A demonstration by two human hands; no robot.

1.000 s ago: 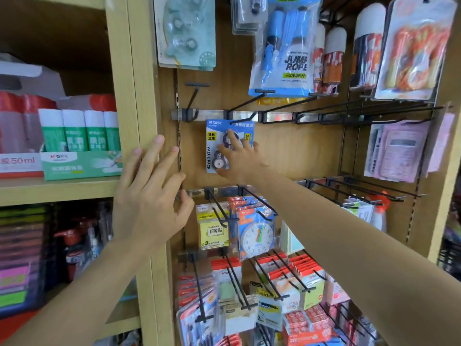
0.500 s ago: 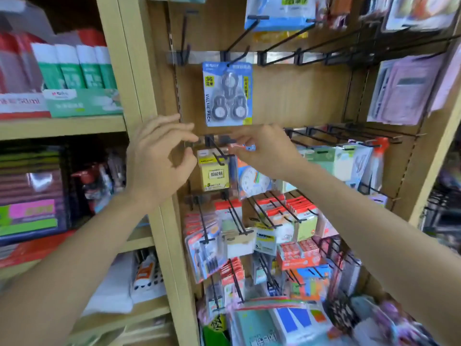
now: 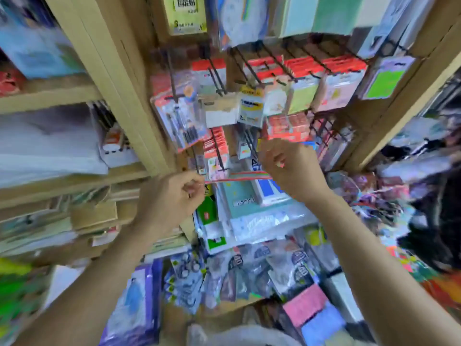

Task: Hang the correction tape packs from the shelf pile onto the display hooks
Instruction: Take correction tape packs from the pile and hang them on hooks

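Hands, left hand [image 3: 169, 198] and right hand [image 3: 291, 168], hang loosely curled and empty (blurred) above the correction tape packs [image 3: 189, 278], likely reaching for another.

You have two hands in view: the left hand [image 3: 169, 196] at 7 o'clock of centre, the right hand [image 3: 293, 168] at 3 o'clock. Two forearms show. The blurred correction tape packs [image 3: 184, 275] at 6 o'clock can't be counted.

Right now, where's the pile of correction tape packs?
In the head view, the pile of correction tape packs lies low at centre, below both hands and under the hanging displays.
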